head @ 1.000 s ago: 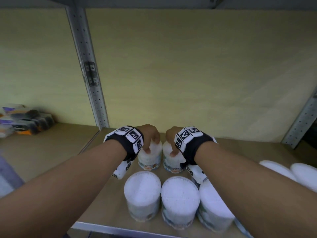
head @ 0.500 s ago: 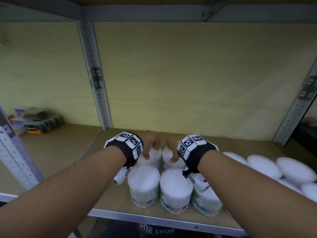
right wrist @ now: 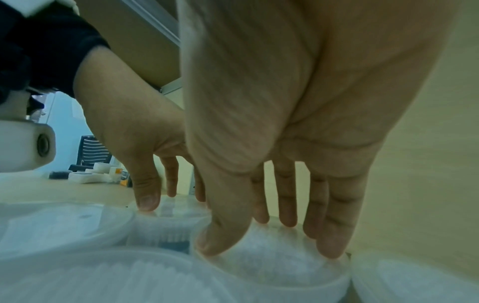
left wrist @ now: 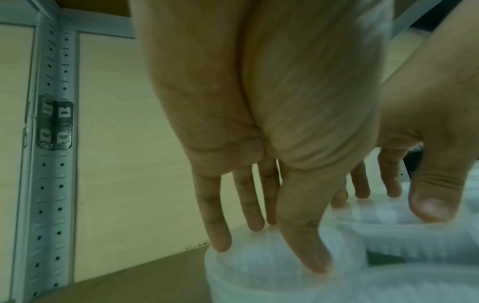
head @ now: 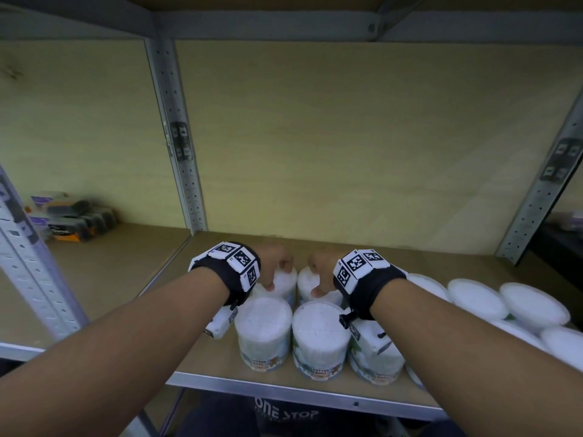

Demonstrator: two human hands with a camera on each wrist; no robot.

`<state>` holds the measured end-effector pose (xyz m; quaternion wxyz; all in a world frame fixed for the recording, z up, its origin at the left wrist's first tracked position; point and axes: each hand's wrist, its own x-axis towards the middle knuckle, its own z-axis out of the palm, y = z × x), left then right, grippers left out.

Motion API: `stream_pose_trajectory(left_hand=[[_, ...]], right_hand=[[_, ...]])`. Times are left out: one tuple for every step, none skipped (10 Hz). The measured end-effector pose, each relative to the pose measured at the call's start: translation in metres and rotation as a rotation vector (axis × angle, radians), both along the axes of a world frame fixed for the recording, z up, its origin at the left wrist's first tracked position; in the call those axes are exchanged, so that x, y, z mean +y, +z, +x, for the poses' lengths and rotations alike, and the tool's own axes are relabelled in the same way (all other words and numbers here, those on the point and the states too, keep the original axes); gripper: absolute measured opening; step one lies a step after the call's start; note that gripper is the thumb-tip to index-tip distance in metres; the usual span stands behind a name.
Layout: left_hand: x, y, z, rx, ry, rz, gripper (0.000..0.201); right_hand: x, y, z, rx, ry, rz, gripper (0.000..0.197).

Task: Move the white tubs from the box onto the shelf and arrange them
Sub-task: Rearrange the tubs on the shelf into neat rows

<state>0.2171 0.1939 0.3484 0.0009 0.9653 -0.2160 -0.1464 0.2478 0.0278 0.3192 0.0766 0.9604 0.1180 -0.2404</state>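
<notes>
Two white tubs stand side by side in the back row of the shelf point(head: 284, 391). My left hand point(head: 277, 274) comes down on the left tub point(head: 285, 280), fingertips on the far rim of its lid and thumb on the near rim; the left wrist view shows this hand point(left wrist: 285, 246) on its tub point(left wrist: 259, 272). My right hand point(head: 317, 274) holds the right tub point(head: 306, 279) the same way, as the right wrist view shows for the hand point(right wrist: 259, 235) and tub point(right wrist: 279, 266). Three more tubs point(head: 263, 326) form the front row. The box is out of view.
More white tubs point(head: 476, 298) lie tilted on the shelf to the right of my right arm. A perforated metal post point(head: 176, 137) stands at the back left and another post point(head: 542, 190) at the right. Dark packets point(head: 72, 216) sit in the left bay.
The head view has drawn back from the shelf, so more of the frame and right-hand tubs show. Both hands stay on the same two back tubs.
</notes>
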Motion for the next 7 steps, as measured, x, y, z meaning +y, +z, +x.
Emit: stream_pose_trajectory(left_hand=[[-0.001, -0.001, -0.002, 0.025, 0.033, -0.017, 0.057], [-0.004, -0.005, -0.005, -0.019, 0.085, -0.08, 0.056], [-0.013, -0.006, -0.011, -0.066, 0.126, -0.122, 0.054], [-0.022, -0.006, -0.016, -0.107, 0.155, -0.171, 0.053], [-0.028, -0.001, -0.027, -0.122, 0.184, -0.222, 0.052], [-0.036, 0.003, -0.038, -0.158, 0.18, -0.27, 0.047], [-0.047, 0.008, -0.054, -0.196, 0.16, -0.33, 0.045]], right_hand=[[-0.01, -0.025, 0.027, -0.063, -0.015, 0.125, 0.085], [-0.003, 0.017, -0.026, -0.166, 0.014, 0.218, 0.058], [-0.013, 0.023, -0.036, -0.232, -0.013, 0.303, 0.045], [-0.027, 0.027, -0.05, -0.28, -0.04, 0.367, 0.037], [-0.044, 0.037, -0.073, -0.335, -0.065, 0.432, 0.032], [-0.062, 0.043, -0.096, -0.387, -0.074, 0.47, 0.032], [-0.078, 0.05, -0.121, -0.431, -0.066, 0.499, 0.035]])
